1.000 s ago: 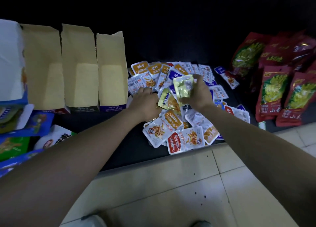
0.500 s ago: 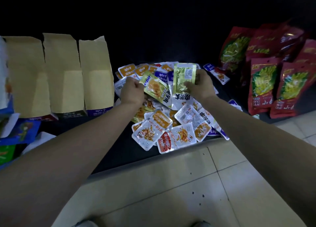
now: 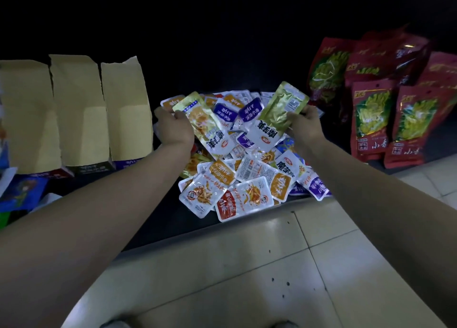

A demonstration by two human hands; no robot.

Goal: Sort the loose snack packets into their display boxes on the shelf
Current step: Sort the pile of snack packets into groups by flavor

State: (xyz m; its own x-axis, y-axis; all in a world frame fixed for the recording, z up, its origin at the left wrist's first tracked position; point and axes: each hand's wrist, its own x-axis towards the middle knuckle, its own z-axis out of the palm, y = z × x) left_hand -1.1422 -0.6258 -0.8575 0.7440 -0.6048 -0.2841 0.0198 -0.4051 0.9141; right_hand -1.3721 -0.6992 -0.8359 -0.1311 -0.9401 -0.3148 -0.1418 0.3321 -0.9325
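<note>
Our left hand (image 3: 173,127) pinches a gold packet (image 3: 205,125), just lifted off the pile (image 3: 247,181). Our right hand (image 3: 305,123) grips a gold-green packet (image 3: 279,110), raised higher than before. The display boxes (image 3: 126,110) at the left of the shelf (image 3: 111,204) look empty, so we judge sorting barely begun.

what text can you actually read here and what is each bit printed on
"魔芋爽": white packet in the pile.
"魔芋爽", upside down: gold packet in the right hand.
"小香": front red bags.
Yellow packet in the left hand: black characters, too blurred.
Other packets and display boxes: too blurred to read.
</note>
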